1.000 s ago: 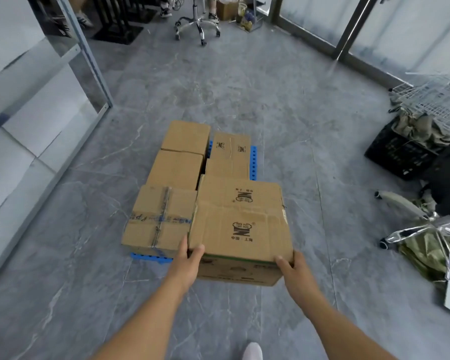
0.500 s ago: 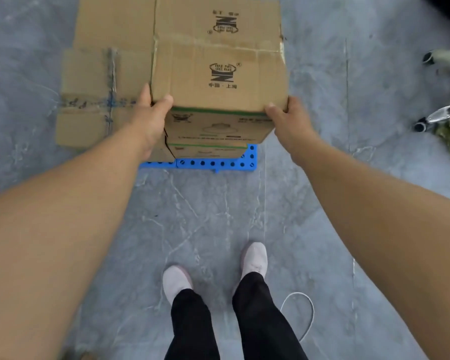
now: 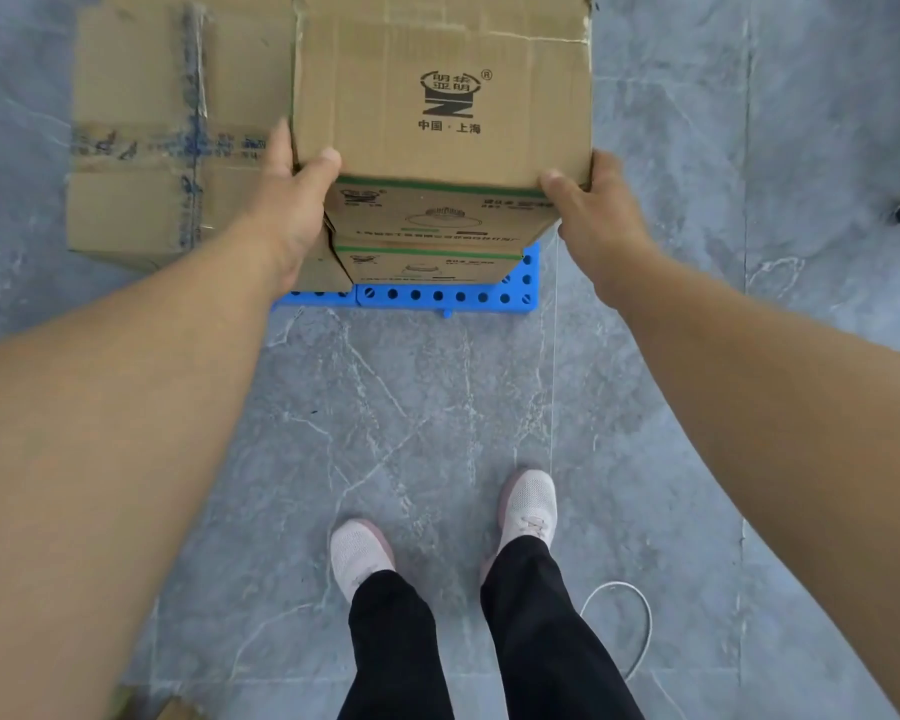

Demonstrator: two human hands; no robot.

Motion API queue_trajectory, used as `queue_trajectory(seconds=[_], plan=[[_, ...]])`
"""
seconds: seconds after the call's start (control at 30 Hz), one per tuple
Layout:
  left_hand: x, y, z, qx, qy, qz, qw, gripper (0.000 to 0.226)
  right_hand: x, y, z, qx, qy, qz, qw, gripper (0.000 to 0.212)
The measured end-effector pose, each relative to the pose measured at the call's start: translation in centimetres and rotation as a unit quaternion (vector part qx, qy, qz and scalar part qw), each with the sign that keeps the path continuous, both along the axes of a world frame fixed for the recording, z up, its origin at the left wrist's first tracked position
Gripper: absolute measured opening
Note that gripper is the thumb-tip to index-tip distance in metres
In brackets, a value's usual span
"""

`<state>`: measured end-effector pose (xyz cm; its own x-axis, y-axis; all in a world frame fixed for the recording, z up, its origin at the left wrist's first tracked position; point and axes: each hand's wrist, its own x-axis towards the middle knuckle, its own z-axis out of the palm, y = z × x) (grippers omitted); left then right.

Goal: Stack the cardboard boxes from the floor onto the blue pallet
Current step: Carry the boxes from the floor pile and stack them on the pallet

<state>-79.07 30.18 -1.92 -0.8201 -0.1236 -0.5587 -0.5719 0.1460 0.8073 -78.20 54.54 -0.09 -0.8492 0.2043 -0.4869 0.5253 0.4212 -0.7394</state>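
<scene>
**Operator:** Reading left to right. I see the taped box on the left of the pallet, overhanging its left end. My left hand is clamped on the near-left corner of the top box, thumb on the lid. My right hand is clamped on the near-right corner in the same way.

**Supervisor:** Location of the load?

**Operator:** The top box sits over a lower box on the pallet. I cannot tell whether it rests fully or hangs in my grip.

**Supervisor:** Failure modes?

**Operator:** My judgement: the near face appears to stand slightly proud of the lower box. Release in that state could tip the load toward my shoes. The left hand lies close against the taped box; pinching is possible on a sideways push.

**Supervisor:** Clearances?

**Operator:** Open floor lies between pallet and feet. A white cable loops just beside the right foot: a trip hazard on stepping back.
</scene>
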Motion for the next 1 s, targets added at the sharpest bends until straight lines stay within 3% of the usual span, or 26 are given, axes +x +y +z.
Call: queue_trajectory(seconds=[0.83, 1.0], plan=[[1.6, -1.0, -0.3, -0.063, -0.013, -0.018, 0.998, 0.065, 0.8, 0.0, 0.1, -0.011, -0.012, 0.005, 1.000, 0.023], [2.1, -0.7, 0.0, -0.073, -0.018, -0.012, 0.997, 0.066, 0.9, 0.1, 0.0, -0.002, -0.022, 0.014, 1.000, 0.033]])
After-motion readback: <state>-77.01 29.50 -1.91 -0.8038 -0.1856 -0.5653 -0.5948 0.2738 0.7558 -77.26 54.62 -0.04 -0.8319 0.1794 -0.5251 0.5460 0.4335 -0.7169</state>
